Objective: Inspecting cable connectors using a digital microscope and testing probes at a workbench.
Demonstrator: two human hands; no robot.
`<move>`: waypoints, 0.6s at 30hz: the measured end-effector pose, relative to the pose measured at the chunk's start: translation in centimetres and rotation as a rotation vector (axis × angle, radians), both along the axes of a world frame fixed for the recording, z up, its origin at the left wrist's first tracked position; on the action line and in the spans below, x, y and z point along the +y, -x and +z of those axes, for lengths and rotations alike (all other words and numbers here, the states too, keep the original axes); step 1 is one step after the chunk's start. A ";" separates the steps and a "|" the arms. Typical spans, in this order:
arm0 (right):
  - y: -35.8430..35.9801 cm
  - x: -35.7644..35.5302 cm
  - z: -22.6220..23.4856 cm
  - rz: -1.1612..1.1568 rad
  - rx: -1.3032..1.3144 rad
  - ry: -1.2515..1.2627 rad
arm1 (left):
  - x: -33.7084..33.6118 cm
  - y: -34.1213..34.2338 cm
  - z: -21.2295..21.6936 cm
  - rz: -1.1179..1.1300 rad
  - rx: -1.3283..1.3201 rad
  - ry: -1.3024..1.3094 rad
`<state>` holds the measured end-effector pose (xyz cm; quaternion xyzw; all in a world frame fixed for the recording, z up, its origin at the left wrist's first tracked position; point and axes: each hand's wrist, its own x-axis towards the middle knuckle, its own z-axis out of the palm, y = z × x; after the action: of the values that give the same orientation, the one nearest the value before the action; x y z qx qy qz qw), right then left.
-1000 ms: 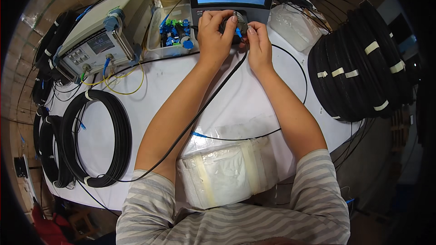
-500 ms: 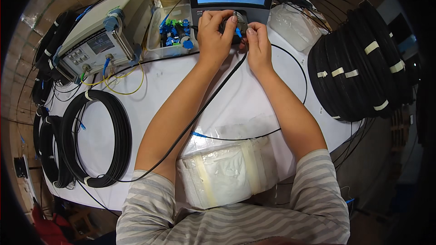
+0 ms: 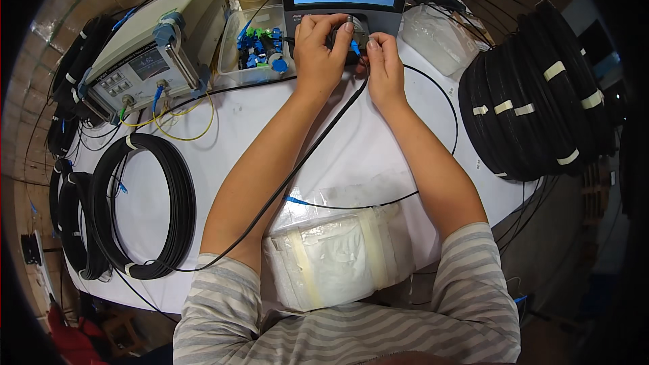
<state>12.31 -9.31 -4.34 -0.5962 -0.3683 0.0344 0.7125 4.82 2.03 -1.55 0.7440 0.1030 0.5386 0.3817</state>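
Both forearms extend forward; left hand [image 3: 318,51] fingers curl over the black device [image 3: 351,35], right hand [image 3: 384,67] fingertips pinch the blue connector [image 3: 355,47].

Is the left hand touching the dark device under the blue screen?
Touching. The head view shows the left hand wrapped over the dark device, its fingers lying on top.

Seen from my head camera: I wear a short-sleeved top in narrow grey-and-white horizontal stripes, the cloth slightly rumpled across the chest along the lower edge. Each sleeve ends in a plain hem just above the elbow, leaving both forearms bare. My left hand [image 3: 321,51] and right hand [image 3: 384,71] are uncovered, with no gloves, rings, watch or bands, and the fingernails are short and unpainted.
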 end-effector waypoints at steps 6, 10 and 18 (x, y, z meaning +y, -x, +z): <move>0.2 -0.2 0.2 -0.015 -0.007 0.053 | 0.0 0.1 -0.1 0.003 -0.005 0.000; 0.2 -0.2 0.3 -0.036 -0.002 0.092 | 0.1 0.1 0.0 0.003 -0.004 -0.017; 0.2 0.1 0.0 -0.012 -0.010 -0.002 | 0.1 0.2 0.0 -0.003 -0.002 0.000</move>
<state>12.16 -9.23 -4.36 -0.5980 -0.3683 0.0267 0.7114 4.66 2.14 -1.57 0.7435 0.1017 0.5389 0.3826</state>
